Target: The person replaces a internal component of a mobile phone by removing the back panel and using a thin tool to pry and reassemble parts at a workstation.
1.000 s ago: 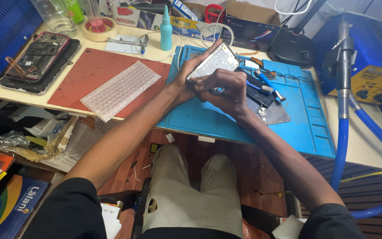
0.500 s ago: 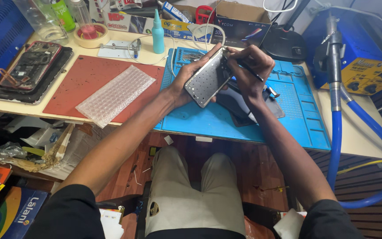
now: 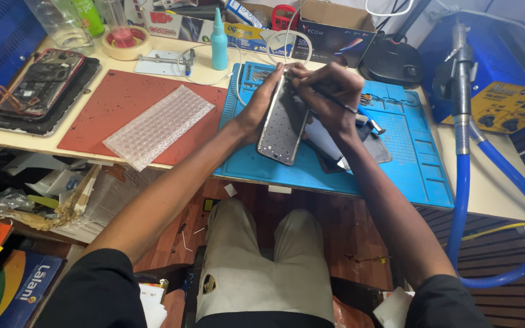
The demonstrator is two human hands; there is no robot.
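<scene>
Phone panel (image 3: pixel 284 121): long axis near-to-far, your left hand (image 3: pixel 262 103) pinching its left edge; right hand (image 3: pixel 326 91), pinching a tool (image 3: pixel 356 115), at its far end.

My left hand (image 3: pixel 256 112) props the panel (image 3: pixel 282 121) on edge over the mat (image 3: pixel 408 158), which lies on the counter (image 3: pixel 493 188); my right hand (image 3: pixel 329 91) is just right of it. Left of the mat: the pad (image 3: pixel 92 115), bearing the wrap (image 3: pixel 159 124). Farther left, the tray (image 3: pixel 44 91). Behind the pad, the bottle (image 3: pixel 219 42).
</scene>
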